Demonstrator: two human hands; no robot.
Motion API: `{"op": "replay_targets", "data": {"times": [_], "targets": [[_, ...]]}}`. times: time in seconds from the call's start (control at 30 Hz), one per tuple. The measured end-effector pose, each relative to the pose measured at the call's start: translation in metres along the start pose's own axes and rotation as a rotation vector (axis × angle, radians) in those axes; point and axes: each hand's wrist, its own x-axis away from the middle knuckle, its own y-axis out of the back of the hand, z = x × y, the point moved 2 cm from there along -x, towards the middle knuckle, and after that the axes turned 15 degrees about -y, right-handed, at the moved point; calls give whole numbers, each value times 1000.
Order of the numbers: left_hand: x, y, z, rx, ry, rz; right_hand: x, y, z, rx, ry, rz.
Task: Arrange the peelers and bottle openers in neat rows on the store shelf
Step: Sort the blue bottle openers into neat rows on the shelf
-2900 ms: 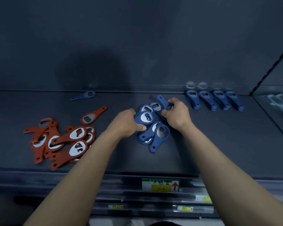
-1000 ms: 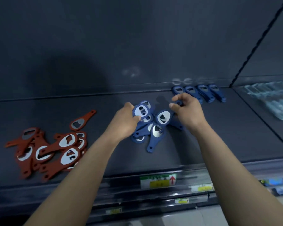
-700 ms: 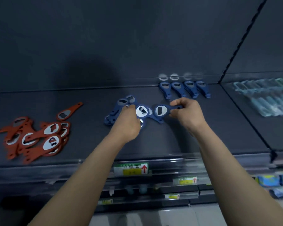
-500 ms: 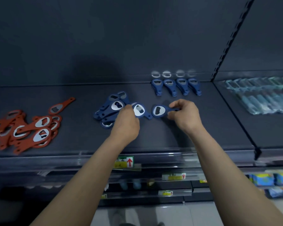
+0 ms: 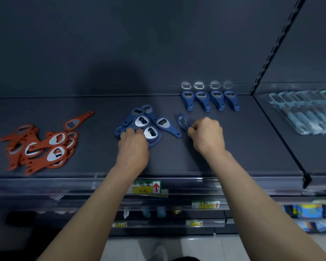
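Observation:
A loose pile of blue bottle openers (image 5: 143, 121) lies mid-shelf. My left hand (image 5: 134, 146) rests on the pile's near edge, fingers curled over the openers; whether it grips one is unclear. My right hand (image 5: 207, 134) pinches the handle of a single blue opener (image 5: 183, 120), its head pointing away from me, just right of the pile. A neat row of blue opener stacks (image 5: 209, 100) stands at the shelf's back right. A heap of orange-red openers (image 5: 43, 146) lies at the left.
The dark shelf (image 5: 252, 147) ends in a front rail with a price label (image 5: 147, 186). An upright divider (image 5: 277, 44) separates the neighbouring shelf, where packaged pale blue peelers (image 5: 307, 112) lie. Lower shelves with labels and goods sit below.
My right hand has pulled one blue opener out of the pile to the right and turned it lengthwise. My left hand has slid onto the pile's near edge. The camera view shifted.

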Motion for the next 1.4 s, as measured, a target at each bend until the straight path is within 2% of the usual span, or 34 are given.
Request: {"op": "replay_targets", "data": {"times": [0.13, 0.27, 0.43, 0.57, 0.67, 0.8, 1.03, 1.2, 1.4], "targets": [[-2, 3, 9, -21, -21, -1, -6, -7, 12, -145, -38, 26], [-6, 8, 18, -1, -43, 12, -9, -20, 27, -224, -22, 137], [-9, 10, 22, 112, -101, -10, -11, -32, 32, -176, -22, 140], [-12, 11, 26, 145, -75, -45, -6, -33, 35, -78, -6, 155], [-12, 12, 27, 120, -44, -59, -7, -35, 37, 20, -10, 151], [-11, 12, 24, 76, -24, -82, -11, -34, 34, 19, -65, 173], [-19, 0, -20, 91, 24, -104, -20, -8, 1, 22, -64, 199], [-28, -28, -78, 48, -50, -21, -34, 26, -53, 34, -204, 210], [-45, -55, -142, 56, -93, -35, -54, 61, -109, -35, -342, 66]]}}
